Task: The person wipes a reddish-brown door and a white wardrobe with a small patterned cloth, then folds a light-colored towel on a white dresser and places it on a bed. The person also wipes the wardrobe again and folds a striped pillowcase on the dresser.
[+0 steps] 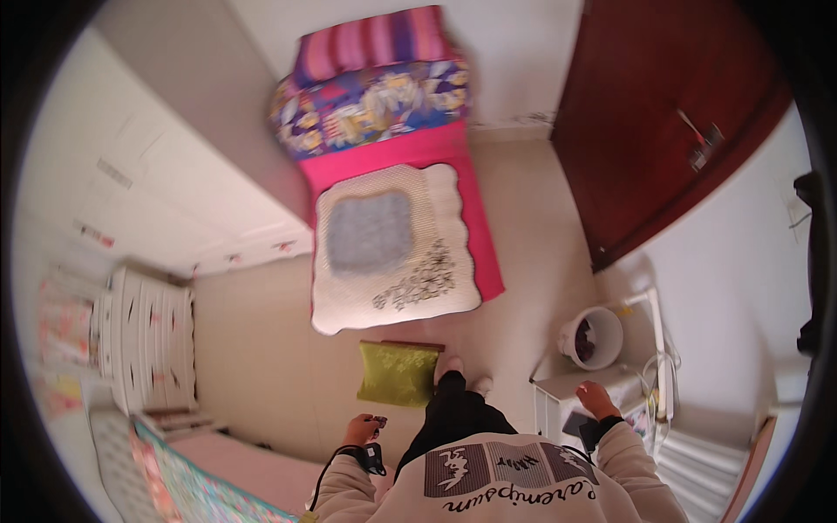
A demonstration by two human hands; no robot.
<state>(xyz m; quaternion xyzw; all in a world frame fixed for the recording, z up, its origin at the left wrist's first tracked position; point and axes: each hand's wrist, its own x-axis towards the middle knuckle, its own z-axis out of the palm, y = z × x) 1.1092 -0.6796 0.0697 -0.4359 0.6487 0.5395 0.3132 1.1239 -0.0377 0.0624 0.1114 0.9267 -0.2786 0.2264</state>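
Observation:
My left hand [362, 429], low and left of my body, is closed around a small dark thing [379, 424] that is too small to name. A black strap with a box-shaped device [374, 458] sits at that wrist. My right hand [597, 399] is out to the right, its fingers curled together with nothing visible in them. From this view it overlaps the white cabinet [549, 397]; whether it touches the top I cannot tell. A flat dark object [578, 424] shows beside my right wrist. Past my feet lies a green cushion [394, 373] on the floor.
Ahead stands a pink bed or couch [486, 253] with a cream quilted mat [445, 209], a grey pad [370, 231] and patterned bedding [375, 109]. A white bucket [610, 336] with dark contents stands right. White drawers [161, 340] are left, a dark red door [663, 122] far right.

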